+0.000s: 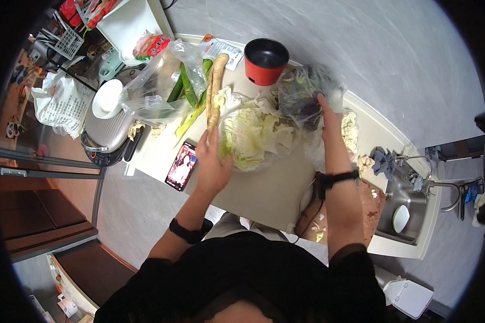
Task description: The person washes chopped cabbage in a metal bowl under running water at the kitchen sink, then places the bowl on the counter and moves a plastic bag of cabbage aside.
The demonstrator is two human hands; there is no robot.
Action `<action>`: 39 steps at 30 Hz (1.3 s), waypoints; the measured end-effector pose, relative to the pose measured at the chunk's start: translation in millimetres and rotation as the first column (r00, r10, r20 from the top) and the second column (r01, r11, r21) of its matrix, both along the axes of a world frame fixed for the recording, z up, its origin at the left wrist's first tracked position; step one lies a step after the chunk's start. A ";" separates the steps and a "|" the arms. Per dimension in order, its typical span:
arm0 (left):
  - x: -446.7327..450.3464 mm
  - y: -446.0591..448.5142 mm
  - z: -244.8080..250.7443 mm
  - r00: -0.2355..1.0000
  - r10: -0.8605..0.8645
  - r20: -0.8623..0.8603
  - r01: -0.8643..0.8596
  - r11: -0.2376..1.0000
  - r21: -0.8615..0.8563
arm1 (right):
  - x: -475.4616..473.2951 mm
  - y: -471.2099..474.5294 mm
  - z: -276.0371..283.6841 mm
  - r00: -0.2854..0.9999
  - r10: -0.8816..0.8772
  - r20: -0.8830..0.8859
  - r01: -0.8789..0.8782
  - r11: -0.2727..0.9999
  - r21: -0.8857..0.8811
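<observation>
My right hand (pixel 329 117) is on a clear plastic bag of dark leafy greens (pixel 301 91), at the right behind the cabbage; its fingers are partly hidden by the bag. My left hand (pixel 213 163) is at the lower end of two long pale roots (pixel 215 87), beside a pale leafy cabbage (pixel 252 135) in clear plastic. Whether its fingers close on the roots cannot be told. A phone with a lit screen (pixel 182 165) lies just left of my left hand. Green cucumbers (pixel 188 87) show in an open plastic bag left of the roots.
A red pot with a black inside (pixel 266 60) stands near the wall. At left are a white bowl (pixel 108 99) and a grey electric grill (pixel 107 131). At right, a brown board (pixel 370 210) with scraps adjoins the steel sink (pixel 408 194). A cable hangs at the counter's front edge.
</observation>
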State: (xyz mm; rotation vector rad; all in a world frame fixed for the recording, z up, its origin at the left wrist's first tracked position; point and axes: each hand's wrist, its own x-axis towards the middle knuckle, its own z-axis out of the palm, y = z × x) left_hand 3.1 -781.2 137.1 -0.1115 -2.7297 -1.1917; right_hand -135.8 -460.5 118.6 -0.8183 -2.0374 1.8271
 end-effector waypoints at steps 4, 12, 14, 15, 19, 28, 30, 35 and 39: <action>7.5 20.8 12.3 0.991 -0.121 -0.058 0.120 0.993 -0.017 | -34.8 11.1 5.8 0.994 0.073 0.081 -0.060 0.986 -0.154; 1.7 43.2 6.9 0.969 -0.243 -0.034 0.245 0.967 0.073 | 7.6 -33.3 73.2 0.936 0.320 -0.148 0.103 0.155 0.983; -2.5 48.7 3.8 0.965 -0.259 -0.040 0.260 0.965 0.017 | 30.7 -55.3 58.8 0.923 0.381 -0.061 0.066 0.000 0.998; -3.9 51.5 2.2 0.963 -0.266 -0.049 0.267 0.964 0.001 | 42.8 -66.0 48.6 0.917 0.397 0.042 -0.035 -0.026 0.999; -11.4 57.7 -4.5 0.947 -0.317 -0.051 0.318 0.948 0.013 | 79.2 -96.9 5.3 0.849 0.479 0.222 -0.216 -0.067 0.974; -26.4 72.3 -8.9 0.894 -0.307 0.325 -0.021 0.697 0.717 | 79.9 -103.7 -7.6 0.858 0.498 0.125 -0.285 0.259 0.923; -33.9 76.8 -9.0 0.896 -0.270 0.352 -0.115 0.625 0.772 | 83.1 -111.2 -1.2 0.820 0.553 0.151 -0.378 0.324 0.868; -49.9 72.9 -1.9 0.840 -0.295 0.455 -0.227 0.571 0.789 | 101.4 -100.6 15.8 0.780 0.624 0.041 -0.427 0.484 0.764; -43.8 73.5 3.9 0.827 -0.288 0.483 -0.190 0.665 0.722 | 112.8 -60.7 17.1 0.950 0.310 0.031 -0.185 0.481 0.857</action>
